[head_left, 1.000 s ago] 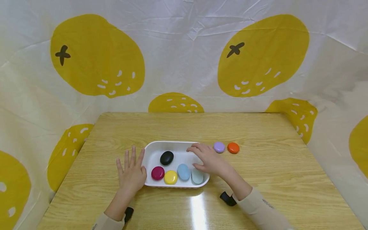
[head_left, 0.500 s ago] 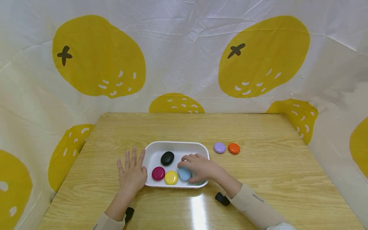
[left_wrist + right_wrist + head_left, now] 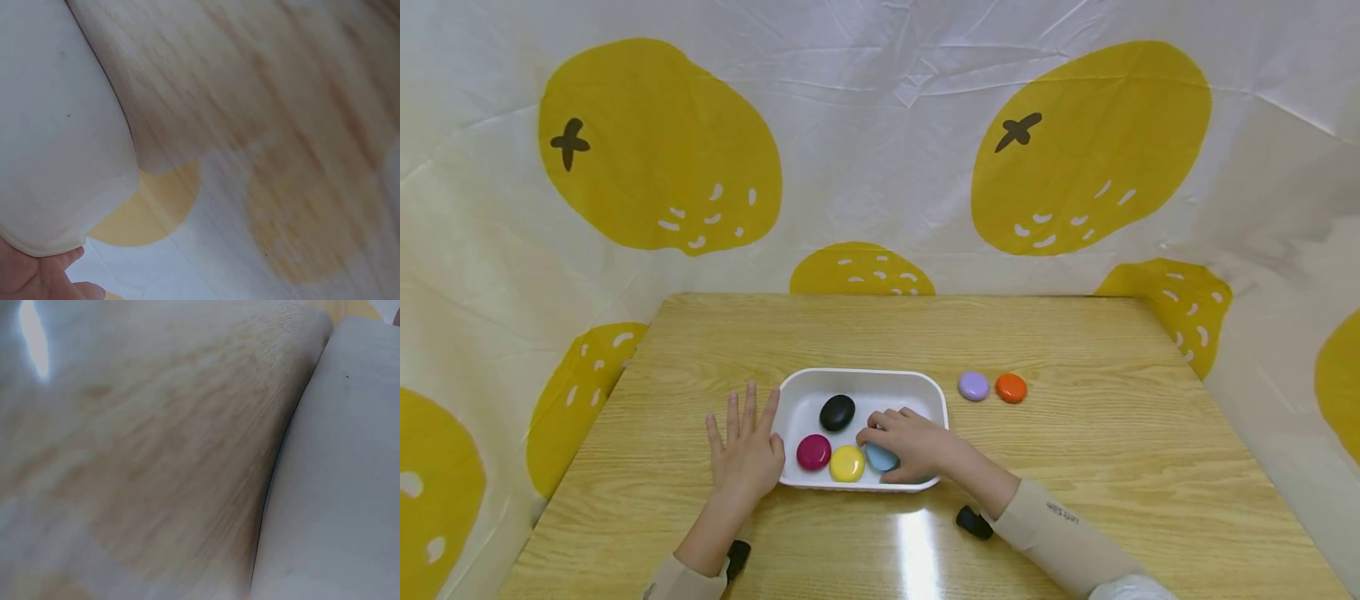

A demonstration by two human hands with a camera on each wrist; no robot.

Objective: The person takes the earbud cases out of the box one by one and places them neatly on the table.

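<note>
A white oblong tray point(image 3: 857, 375) stands on the table. Inside it lie smooth pebble-shaped pieces: a black one point(image 3: 837, 412), a dark pink one point(image 3: 813, 452) and a yellow one point(image 3: 847, 464). Over the tray's right half, my right hand point(image 3: 913, 442) curls its fingers and thumb around a light blue pebble-shaped piece point(image 3: 880, 457). The pale green piece is hidden beneath that hand. My left hand point(image 3: 745, 462) lies with spread, straight fingers at the tray's left end, its index finger and thumb right at the rim. Neither wrist view shows the pieces.
A lilac piece point(image 3: 973, 386) and an orange piece point(image 3: 1011, 388) rest side by side on the wooden table point(image 3: 1075, 467), right of the tray. Behind the table hangs a white cloth point(image 3: 880, 167) printed with large yellow fruit shapes.
My right hand has come down and left from above the tray's right end onto the light blue piece, covering the pale green one. The left hand has stayed in place.
</note>
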